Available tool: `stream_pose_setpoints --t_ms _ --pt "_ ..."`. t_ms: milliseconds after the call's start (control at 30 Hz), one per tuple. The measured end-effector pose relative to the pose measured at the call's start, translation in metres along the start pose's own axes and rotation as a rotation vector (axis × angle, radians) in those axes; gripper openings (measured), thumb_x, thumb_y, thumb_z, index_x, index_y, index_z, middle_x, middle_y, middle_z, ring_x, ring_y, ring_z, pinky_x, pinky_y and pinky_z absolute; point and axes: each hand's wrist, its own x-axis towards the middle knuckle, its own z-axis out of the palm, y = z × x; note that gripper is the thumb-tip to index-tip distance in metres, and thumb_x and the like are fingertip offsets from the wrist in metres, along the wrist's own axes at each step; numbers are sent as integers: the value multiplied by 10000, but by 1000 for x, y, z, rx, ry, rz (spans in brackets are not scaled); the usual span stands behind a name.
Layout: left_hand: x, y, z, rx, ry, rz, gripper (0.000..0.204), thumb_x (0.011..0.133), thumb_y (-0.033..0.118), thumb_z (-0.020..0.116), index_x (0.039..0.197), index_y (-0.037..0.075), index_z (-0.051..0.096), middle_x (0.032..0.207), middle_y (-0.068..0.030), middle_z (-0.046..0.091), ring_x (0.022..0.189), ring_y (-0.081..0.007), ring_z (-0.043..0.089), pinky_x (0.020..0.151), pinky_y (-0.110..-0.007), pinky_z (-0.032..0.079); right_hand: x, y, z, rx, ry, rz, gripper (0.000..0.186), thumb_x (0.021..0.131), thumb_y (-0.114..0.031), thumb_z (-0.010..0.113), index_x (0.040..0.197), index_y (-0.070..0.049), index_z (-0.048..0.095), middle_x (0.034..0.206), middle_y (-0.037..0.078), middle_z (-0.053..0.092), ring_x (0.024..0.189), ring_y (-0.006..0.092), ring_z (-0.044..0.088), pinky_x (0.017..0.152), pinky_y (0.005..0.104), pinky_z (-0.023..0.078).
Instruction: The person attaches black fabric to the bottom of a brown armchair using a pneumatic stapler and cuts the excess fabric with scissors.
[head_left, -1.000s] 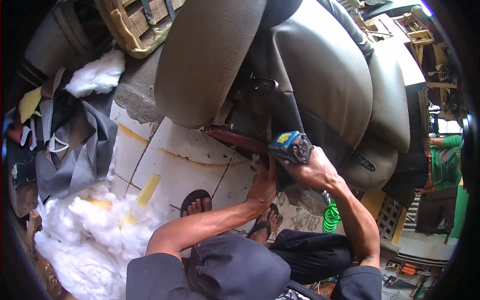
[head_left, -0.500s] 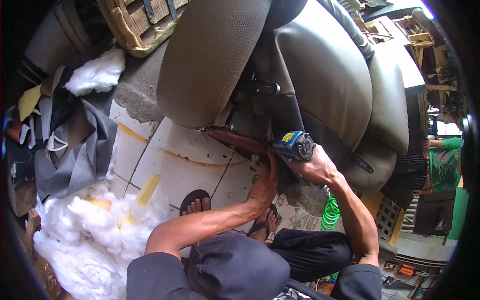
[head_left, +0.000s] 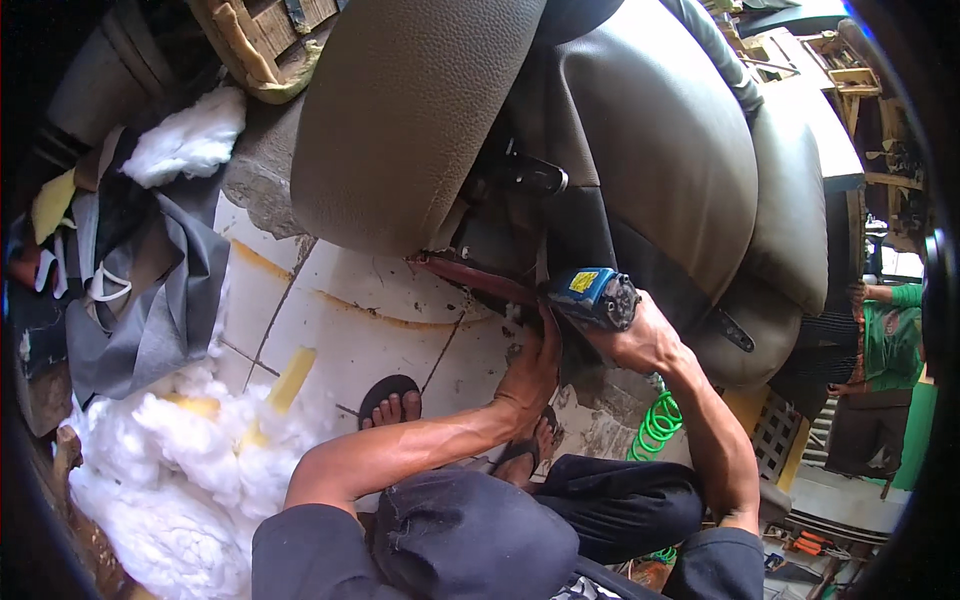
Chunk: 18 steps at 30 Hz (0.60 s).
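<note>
In my right hand (head_left: pixel 645 335) is a blue and black air staple gun (head_left: pixel 598 297), its nose hidden low against the seat. From its grip runs a green coiled air hose (head_left: pixel 655 425). Just left of the tool, my left hand (head_left: pixel 530 370) grips the edge of dark upholstery fabric (head_left: pixel 575 355) at the underside of the seat; the fingertips are partly hidden. A reddish-brown strip (head_left: pixel 480 280) runs from there along the bottom edge. Above both hands is the brown-grey leather-look seat, with a rounded armrest (head_left: pixel 415 130) and a large padded panel (head_left: pixel 660 140).
White stuffing (head_left: pixel 190 480) and a yellow foam strip (head_left: pixel 291 380) lie at the left, near grey fabric scraps (head_left: pixel 150 310). Below is a stained tile floor (head_left: pixel 380 330). A wooden frame (head_left: pixel 285 30) stands far left. Another person in green (head_left: pixel 893 325) is at the far right.
My view has shifted slightly, and the armrest appears a little further left. The staple gun and right hand sit marginally further right and lower. Both hands keep their grips.
</note>
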Motion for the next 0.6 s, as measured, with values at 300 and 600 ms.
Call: stream_pose_setpoints --t_ms 300,600 --pt "-2 -4 0 -35 54 33 546 909 273 517 1313 -82 605 1406 -270 534 1353 -492 391 1044 -531 387 1 9 -2 -24 -55 -50 295 753 -159 698 959 51 710 821 165 735 731 204 694 737 372 563" --pt "1 6 14 -11 32 -18 582 903 312 512 1369 -29 586 1475 -236 478 1384 -510 332 1119 -558 298 0 10 18 84 96 -101 298 779 -146 707 998 57 707 876 192 744 823 228 734 758 374 564"
